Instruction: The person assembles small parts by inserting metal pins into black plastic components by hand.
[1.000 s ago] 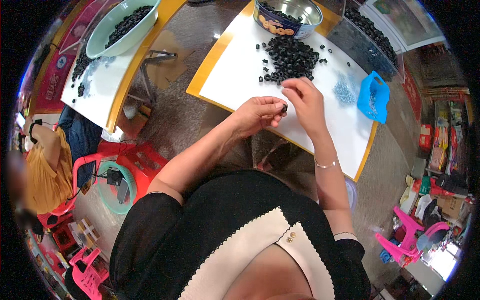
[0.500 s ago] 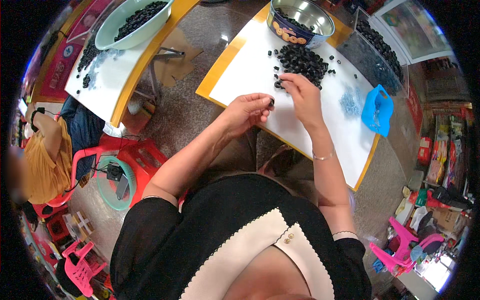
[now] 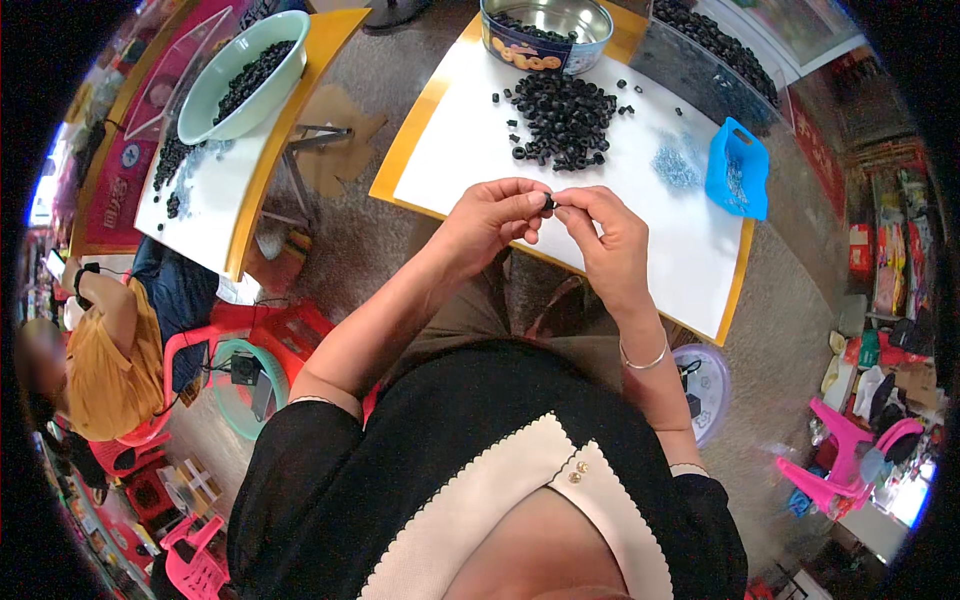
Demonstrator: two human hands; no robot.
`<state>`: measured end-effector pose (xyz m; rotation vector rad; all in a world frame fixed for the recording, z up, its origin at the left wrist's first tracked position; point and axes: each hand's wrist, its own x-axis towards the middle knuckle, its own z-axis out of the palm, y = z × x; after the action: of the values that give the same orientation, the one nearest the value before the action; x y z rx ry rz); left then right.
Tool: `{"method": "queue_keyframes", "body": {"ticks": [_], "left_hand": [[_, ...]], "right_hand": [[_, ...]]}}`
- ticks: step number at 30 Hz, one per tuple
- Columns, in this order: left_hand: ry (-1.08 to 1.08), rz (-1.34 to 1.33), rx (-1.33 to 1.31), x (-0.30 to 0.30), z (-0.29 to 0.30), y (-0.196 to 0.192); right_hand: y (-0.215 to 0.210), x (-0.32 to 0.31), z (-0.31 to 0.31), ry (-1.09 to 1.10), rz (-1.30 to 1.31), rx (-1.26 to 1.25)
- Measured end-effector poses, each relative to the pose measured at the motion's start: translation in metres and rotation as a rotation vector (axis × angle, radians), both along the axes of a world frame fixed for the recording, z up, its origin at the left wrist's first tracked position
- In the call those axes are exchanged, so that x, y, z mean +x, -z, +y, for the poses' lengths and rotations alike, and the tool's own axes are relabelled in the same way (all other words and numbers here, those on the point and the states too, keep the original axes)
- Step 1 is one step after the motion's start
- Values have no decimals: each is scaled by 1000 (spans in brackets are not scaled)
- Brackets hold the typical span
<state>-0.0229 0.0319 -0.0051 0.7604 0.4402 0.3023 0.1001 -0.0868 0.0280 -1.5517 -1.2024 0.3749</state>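
Observation:
My left hand point(image 3: 492, 222) pinches a small black part point(image 3: 548, 202) between thumb and forefinger, over the near edge of the white table. From the other side, the closed fingertips of my right hand point(image 3: 606, 240) meet at this same part. Whether a second small piece is between those fingers is hidden. Just beyond both hands lies a heap of short black cylindrical parts point(image 3: 565, 115), some with visible holes. A round blue tin point(image 3: 545, 55) behind the heap holds more of them.
Small shiny pieces point(image 3: 677, 168) lie scattered at the right, beside a blue scoop-shaped tray point(image 3: 738, 170) holding similar bits. A clear bin point(image 3: 700, 75) of black parts stands behind. On the left table sits a pale green basin point(image 3: 245, 115); a person in a mustard top point(image 3: 115, 365) sits nearby.
My right hand has come back from the heap's near edge to the part in my left hand. The two hands now meet. The whole view has shifted slightly.

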Motion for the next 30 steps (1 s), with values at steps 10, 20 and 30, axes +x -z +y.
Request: {"method": "queue_keyframes", "body": {"ticks": [10,20,30], "left_hand": [[-51,45,255,0,-10,-13],[101,61,215,0,-10,-3],[402,52,281,13,-5,-1]], "right_hand": [[-5,-6,-6,42,-247,91],[9,-5,-15,29,-331,152],[24,5,-30,-19,-252,96]]}}
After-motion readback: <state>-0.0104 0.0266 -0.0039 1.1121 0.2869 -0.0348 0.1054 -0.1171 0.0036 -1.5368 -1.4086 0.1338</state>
